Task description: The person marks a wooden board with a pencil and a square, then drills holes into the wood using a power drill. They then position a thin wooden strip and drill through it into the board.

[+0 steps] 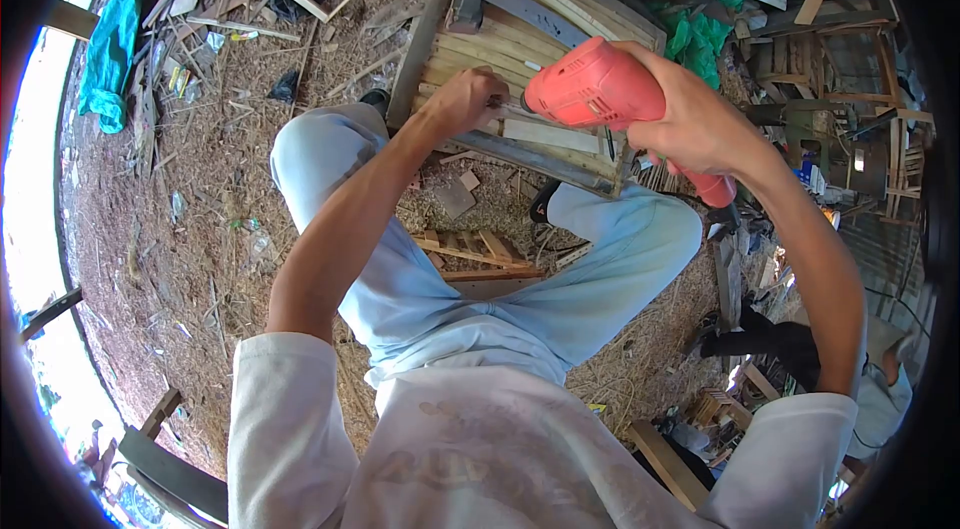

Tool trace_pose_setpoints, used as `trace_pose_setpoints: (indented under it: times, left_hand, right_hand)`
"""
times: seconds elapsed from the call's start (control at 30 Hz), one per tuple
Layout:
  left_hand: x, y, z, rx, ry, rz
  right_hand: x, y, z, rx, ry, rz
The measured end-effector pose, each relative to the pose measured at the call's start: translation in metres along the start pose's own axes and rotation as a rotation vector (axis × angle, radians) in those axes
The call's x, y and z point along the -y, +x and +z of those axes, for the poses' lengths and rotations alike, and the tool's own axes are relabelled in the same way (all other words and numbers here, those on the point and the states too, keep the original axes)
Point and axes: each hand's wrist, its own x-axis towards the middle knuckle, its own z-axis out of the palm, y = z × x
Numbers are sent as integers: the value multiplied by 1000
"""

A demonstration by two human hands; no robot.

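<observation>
A red power drill [598,89] points left over a slatted wooden piece [480,47], its grip wrapped by my right hand [695,119]. Close to the drill's front end, my left hand [466,101] is closed, with its fingertips around something small and dark that I cannot make out. Below both hands, a pale strip [553,136] lies on the wooden piece. The piece sits in front of my knees.
Wood scraps [480,251] and shavings cover the ground [200,259]. Green plastic [695,41] lies at the upper right, and a teal sheet [110,54] hangs at the upper left. Another person [785,344] is at the lower right.
</observation>
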Motion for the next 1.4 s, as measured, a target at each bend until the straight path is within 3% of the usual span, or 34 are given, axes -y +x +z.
trace_pose_setpoints:
  times: [1.4]
  left_hand:
    - [-5,3,-6,22,-5,-28]
  right_hand:
    - [3,3,-2,-26,-18,-66]
